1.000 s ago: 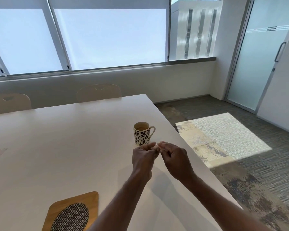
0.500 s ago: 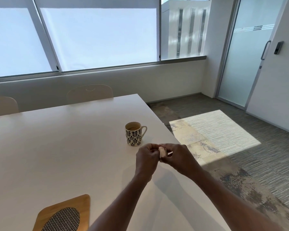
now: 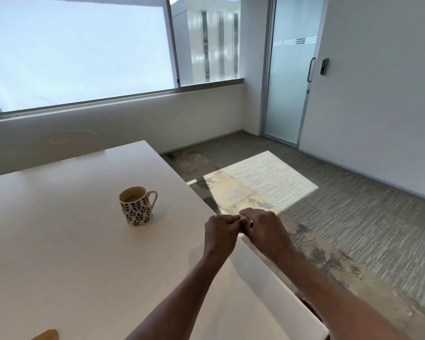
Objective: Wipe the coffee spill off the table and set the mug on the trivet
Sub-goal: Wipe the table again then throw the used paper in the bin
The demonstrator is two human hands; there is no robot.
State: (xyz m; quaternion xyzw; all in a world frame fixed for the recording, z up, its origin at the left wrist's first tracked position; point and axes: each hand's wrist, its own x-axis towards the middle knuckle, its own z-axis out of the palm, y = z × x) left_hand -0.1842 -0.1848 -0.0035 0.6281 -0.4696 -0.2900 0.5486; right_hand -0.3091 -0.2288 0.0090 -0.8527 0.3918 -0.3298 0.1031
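A white mug [image 3: 136,209] with a dark leaf pattern stands upright on the white table [image 3: 59,253], its handle to the right and brown coffee inside. I see no spill on the tabletop. Only a corner of the wooden trivet [image 3: 46,334] shows at the bottom left edge. My left hand [image 3: 220,231] and my right hand [image 3: 265,230] meet over the table's right edge, to the right of the mug and apart from it. Their fingers are curled and pressed together. I cannot tell whether anything is pinched between them.
A pale chair [image 3: 70,143] stands behind the table's far side under the window. Carpeted floor [image 3: 353,229] with a sunlit patch lies to the right of the table edge. A frosted glass door [image 3: 288,82] is at the back right.
The view has swung to the right, so the mug sits further left and the trivet has nearly left the frame. My joined hands have drifted right to the table's edge.
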